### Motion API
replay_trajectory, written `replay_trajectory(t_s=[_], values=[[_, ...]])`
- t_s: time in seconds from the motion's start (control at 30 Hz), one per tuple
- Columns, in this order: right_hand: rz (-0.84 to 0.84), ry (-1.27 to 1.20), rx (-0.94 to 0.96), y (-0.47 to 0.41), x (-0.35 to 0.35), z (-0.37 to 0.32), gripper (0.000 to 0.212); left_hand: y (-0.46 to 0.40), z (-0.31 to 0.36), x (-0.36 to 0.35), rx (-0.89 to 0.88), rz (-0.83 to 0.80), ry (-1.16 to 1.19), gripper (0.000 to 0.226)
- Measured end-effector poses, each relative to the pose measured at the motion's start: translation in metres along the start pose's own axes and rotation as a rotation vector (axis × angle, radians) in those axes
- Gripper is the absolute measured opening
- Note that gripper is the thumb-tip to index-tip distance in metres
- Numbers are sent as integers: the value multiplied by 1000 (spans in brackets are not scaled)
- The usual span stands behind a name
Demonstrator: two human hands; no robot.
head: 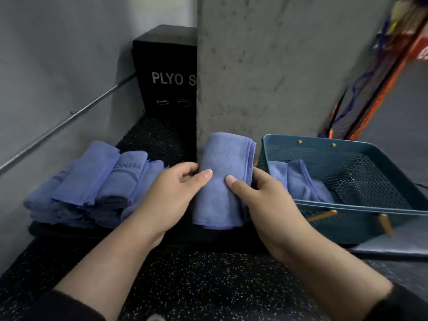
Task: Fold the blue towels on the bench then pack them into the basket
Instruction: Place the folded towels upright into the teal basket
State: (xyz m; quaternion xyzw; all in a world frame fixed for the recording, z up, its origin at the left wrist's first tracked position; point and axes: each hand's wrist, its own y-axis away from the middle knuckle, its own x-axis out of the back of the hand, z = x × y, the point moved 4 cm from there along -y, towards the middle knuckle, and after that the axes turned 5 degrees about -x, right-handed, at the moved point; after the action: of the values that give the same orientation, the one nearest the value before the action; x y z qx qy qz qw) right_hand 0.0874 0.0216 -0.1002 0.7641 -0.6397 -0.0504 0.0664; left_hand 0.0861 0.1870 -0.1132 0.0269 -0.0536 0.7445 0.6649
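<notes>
Both hands close on one folded blue towel (pixel 223 179) lying lengthways on the desk (pixel 69 229), against the foot of a concrete pillar (pixel 266 66). My left hand (pixel 172 195) grips its left edge, thumb on top and fingers curled underneath; my right hand (pixel 266 198) grips the right edge the same way, its fingers (pixel 259 176) curled round the stitched hem. I judge the fold finished and the packing step in hand: the next move calls for lifting the towel clear and carrying it right, over the near rim of the teal mesh basket (pixel 361 205), to set it beside the towel already inside (pixel 301 181). The basket sits tilted, so the rim could catch the load. At left, a stack of blue towels (pixel 90 184) waits on the desk, well apart from the basket. A black plyo box (pixel 166 70) stands behind.
</notes>
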Motion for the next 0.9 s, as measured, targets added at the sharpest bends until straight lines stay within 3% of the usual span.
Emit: replay_trajectory(t_s=[0.1,0.2,0.33,0.43,0.67,0.83,0.9], values=[[38,72,44,12,44,-30,16,-1,16,-35,-83,-27,119,16],[127,228,117,13,102,-62,16,-9,23,-67,-172,-5,84,17],[323,609,129,-10,193,-97,12,-19,27,-102,-486,-21,-464,18],[433,1057,7,-43,243,-93,12,-29,22,-129,-524,-122,-607,29],[247,1521,-450,-110,278,-7,36,-46,14,-153,-441,-215,-754,47],[183,1483,-662,-124,283,18,40,-50,15,-152,-419,-208,-742,58],[135,1524,-619,-124,282,21,37,-50,15,-152,-429,-218,-732,60]])
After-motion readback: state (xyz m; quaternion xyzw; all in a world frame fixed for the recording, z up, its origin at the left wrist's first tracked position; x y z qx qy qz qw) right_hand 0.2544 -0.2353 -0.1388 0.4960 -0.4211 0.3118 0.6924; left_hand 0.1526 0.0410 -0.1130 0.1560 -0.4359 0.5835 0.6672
